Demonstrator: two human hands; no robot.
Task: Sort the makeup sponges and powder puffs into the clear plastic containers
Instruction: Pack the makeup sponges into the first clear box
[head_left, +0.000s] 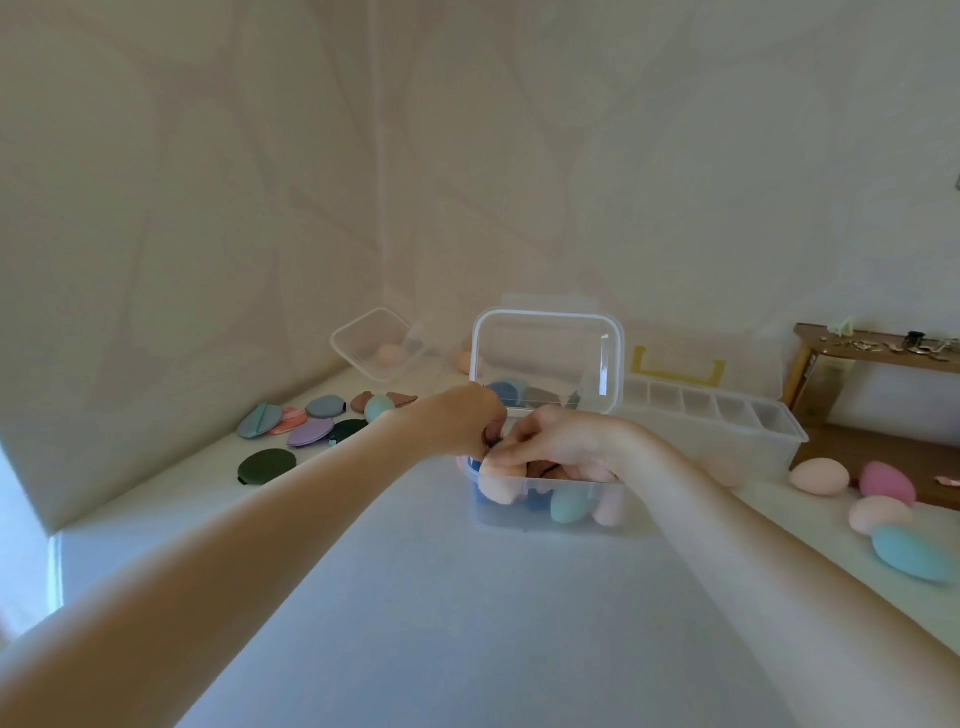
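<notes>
Sitting mid-table, the clear rectangular plastic container with its hinged lid up holds peach, teal and blue egg-shaped makeup sponges. Both hands meet over its near-left rim: the left hand curls closed, contents unclear, while the right hand pinches something small and dark. Flat round powder puffs lie left; loose sponges lie right.

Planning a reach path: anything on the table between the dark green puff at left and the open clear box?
Head view: nothing between the dark green puff and the open clear box except the left forearm passing above; bare table.
</notes>
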